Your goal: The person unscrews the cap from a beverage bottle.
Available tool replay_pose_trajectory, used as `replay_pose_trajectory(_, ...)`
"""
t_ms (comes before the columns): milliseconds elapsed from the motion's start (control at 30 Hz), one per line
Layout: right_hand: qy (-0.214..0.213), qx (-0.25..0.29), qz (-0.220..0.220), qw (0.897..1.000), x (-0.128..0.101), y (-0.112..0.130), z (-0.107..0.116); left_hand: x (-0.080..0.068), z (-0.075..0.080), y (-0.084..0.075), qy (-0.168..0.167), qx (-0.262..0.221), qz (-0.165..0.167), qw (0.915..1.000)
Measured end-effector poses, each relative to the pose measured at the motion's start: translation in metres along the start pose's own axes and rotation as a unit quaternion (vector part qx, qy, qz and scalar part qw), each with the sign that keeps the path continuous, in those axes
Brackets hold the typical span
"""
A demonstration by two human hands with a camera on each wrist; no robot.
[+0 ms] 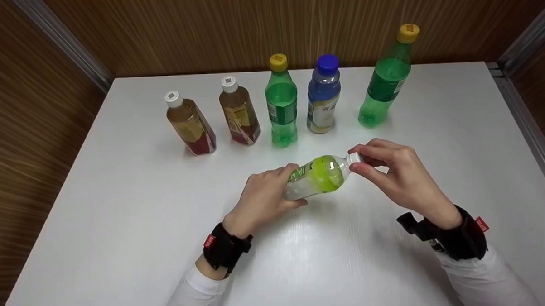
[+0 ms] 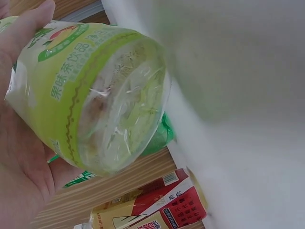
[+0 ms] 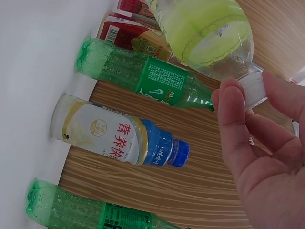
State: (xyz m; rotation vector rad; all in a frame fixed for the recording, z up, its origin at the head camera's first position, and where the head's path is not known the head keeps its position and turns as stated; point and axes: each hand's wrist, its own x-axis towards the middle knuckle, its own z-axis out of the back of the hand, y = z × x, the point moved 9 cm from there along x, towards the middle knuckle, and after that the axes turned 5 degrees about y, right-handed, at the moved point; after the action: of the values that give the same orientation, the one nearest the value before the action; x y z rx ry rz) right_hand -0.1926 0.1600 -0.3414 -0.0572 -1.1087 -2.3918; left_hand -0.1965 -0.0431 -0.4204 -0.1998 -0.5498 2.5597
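Note:
A clear drink bottle (image 1: 326, 173) with a yellow-green label is tilted over the table, its neck toward the right. My left hand (image 1: 267, 192) grips it round the lower body; in the left wrist view its base (image 2: 128, 114) faces the camera. The thumb and fingers of my right hand (image 1: 397, 169) pinch the white cap (image 1: 354, 158) at the bottle's neck. In the right wrist view the cap (image 3: 253, 89) sits at the mouth between thumb and fingers.
Behind the hands, on the white table (image 1: 134, 230), stand two amber bottles (image 1: 192, 128) (image 1: 239, 115), a green bottle (image 1: 282, 103), a blue-capped bottle (image 1: 323, 99) and another green bottle (image 1: 385, 83). A wood-grain panel (image 1: 250, 31) rises along the back edge.

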Motion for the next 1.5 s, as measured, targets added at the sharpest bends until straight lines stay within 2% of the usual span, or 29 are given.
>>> replay_pose_trajectory(333, 0.0, -0.007, 0.065, 0.998, -0.005, 0.007, 0.001, -0.004, 0.0, -0.001, 0.046, -0.035, -0.017, 0.9982)
replay_pose_trajectory(433, 0.003, -0.009, 0.085, 0.996, -0.005, 0.009, 0.001, -0.005, 0.0, -0.001, 0.053, -0.048, -0.015, 0.9973)
replay_pose_trajectory(533, -0.011, -0.018, 0.089, 0.996, -0.005, 0.009, 0.004, -0.004, 0.0, -0.001, 0.051, -0.058, -0.007, 0.997)
replay_pose_trajectory(667, -0.051, -0.045, 0.07, 0.995, -0.003, 0.005, 0.006, -0.004, 0.003, -0.005, 0.015, -0.039, -0.001, 0.9991)
replay_pose_trajectory(767, -0.079, -0.07, 0.051, 0.993, 0.0, 0.004, 0.005, -0.006, 0.01, -0.012, -0.029, 0.003, -0.003, 0.9996)
replay_pose_trajectory(867, -0.104, -0.099, 0.027, 0.989, 0.003, 0.002, 0.005, -0.008, 0.015, -0.021, -0.065, 0.05, -0.014, 0.9966)
replay_pose_trajectory(967, -0.128, -0.125, 0.017, 0.984, 0.004, 0.002, 0.005, -0.009, 0.014, -0.027, -0.075, 0.073, -0.025, 0.9942)
replay_pose_trajectory(1067, -0.153, -0.127, 0.044, 0.979, 0.003, 0.006, 0.004, -0.008, 0.01, -0.028, -0.055, 0.051, -0.033, 0.9966)
replay_pose_trajectory(1167, -0.179, -0.11, 0.097, 0.973, 0.0, 0.013, 0.005, -0.008, 0.005, -0.027, -0.017, 0.0, -0.04, 0.9991)
replay_pose_trajectory(1267, -0.195, -0.095, 0.148, 0.965, -0.004, 0.02, 0.004, -0.008, 0.003, -0.024, 0.02, -0.043, -0.043, 0.9979)
replay_pose_trajectory(1500, -0.213, -0.085, 0.211, 0.95, -0.01, 0.026, -0.001, -0.009, 0.001, -0.019, 0.079, -0.064, -0.042, 0.9939)
